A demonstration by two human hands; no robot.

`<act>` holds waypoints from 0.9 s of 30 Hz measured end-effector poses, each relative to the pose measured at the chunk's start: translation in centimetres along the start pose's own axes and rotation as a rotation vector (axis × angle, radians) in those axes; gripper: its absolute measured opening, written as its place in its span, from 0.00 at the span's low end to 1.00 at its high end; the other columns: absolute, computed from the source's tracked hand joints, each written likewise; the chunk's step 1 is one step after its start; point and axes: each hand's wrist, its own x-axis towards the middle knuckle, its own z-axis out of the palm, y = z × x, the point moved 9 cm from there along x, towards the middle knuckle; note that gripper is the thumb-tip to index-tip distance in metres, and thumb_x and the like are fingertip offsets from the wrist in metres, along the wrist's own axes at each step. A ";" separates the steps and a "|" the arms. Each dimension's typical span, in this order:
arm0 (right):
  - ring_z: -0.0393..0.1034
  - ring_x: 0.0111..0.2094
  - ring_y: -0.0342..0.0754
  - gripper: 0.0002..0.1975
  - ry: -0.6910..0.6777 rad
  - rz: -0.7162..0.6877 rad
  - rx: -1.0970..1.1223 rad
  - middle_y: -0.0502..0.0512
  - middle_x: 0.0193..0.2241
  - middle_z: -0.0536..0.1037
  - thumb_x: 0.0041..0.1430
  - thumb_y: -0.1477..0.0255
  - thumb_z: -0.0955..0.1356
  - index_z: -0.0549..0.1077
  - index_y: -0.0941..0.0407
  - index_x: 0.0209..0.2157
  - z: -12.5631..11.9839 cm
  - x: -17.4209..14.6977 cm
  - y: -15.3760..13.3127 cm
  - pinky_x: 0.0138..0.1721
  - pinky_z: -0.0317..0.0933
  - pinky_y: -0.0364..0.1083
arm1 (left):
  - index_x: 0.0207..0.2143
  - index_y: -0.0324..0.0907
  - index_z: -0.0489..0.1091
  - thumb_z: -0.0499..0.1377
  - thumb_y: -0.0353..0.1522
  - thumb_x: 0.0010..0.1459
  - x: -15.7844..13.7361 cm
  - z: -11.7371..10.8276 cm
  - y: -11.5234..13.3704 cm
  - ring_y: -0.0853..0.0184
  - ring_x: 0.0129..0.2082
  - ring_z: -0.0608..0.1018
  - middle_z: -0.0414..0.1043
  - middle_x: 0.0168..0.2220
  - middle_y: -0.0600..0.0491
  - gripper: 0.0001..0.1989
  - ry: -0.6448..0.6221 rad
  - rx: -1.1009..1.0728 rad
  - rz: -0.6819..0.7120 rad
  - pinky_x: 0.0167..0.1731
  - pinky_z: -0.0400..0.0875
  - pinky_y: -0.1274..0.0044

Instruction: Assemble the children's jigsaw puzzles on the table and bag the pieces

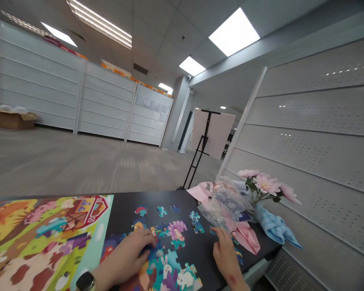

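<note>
My left hand (130,254), with a watch on the wrist, rests on a partly joined jigsaw puzzle (166,266) of animals on a dark table. Its fingers are bent and apart, and they cover some of the pieces. To the right, my right hand (225,255) has its index finger stretched onto a small blue puzzle piece (212,230); the thumb stays apart from that finger. Between the hands lie two joined loose pieces (196,222). Further back sit a red-and-teal piece (141,210), a teal piece (161,211) and a dark blue piece (174,209).
A colourful farm picture sheet (48,242) covers the table's left side. At the right end are crumpled clear plastic (221,206), pink cloth (247,237), a blue cloth (274,226) and pink flowers (267,184). A white perforated panel (309,153) stands beside the table; an easel (204,141) stands beyond.
</note>
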 end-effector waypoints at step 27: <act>0.69 0.59 0.60 0.23 -0.087 0.315 0.063 0.61 0.54 0.78 0.58 0.69 0.61 0.78 0.54 0.51 1.2 -0.2 8.5 0.63 0.58 0.59 | 0.41 0.48 0.73 0.56 0.25 0.57 0.2 1.2 -1.7 0.61 0.49 0.76 0.76 0.48 0.53 0.14 0.049 -0.024 0.077 0.53 0.69 0.74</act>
